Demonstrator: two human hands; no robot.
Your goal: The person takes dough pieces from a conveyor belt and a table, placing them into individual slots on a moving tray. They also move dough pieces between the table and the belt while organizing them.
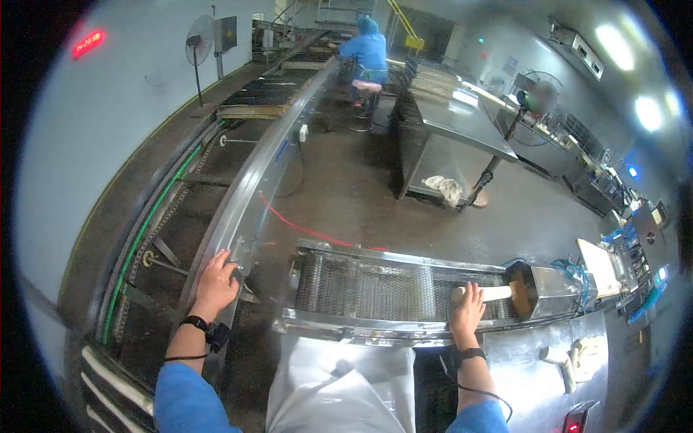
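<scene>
My left hand (216, 286) lies on the metal side rail (242, 216) of the long conveyor, its fingers spread over the edge. At the short mesh-belt conveyor, my right hand (468, 315) has its fingers over a pale, smooth, stick-shaped piece (497, 293). One end of that piece shows left of my fingers; the other points toward the metal box opening (521, 290) at the belt's right end. The mesh belt (368, 289) runs between my hands.
Several pale pieces (574, 361) lie on the steel table (516, 350) at my right. A white sheet (343, 390) hangs in front of me. A red hose (310, 231) crosses the floor. Farther along the long conveyor sits a person (367, 54) in blue, near a steel table (462, 126).
</scene>
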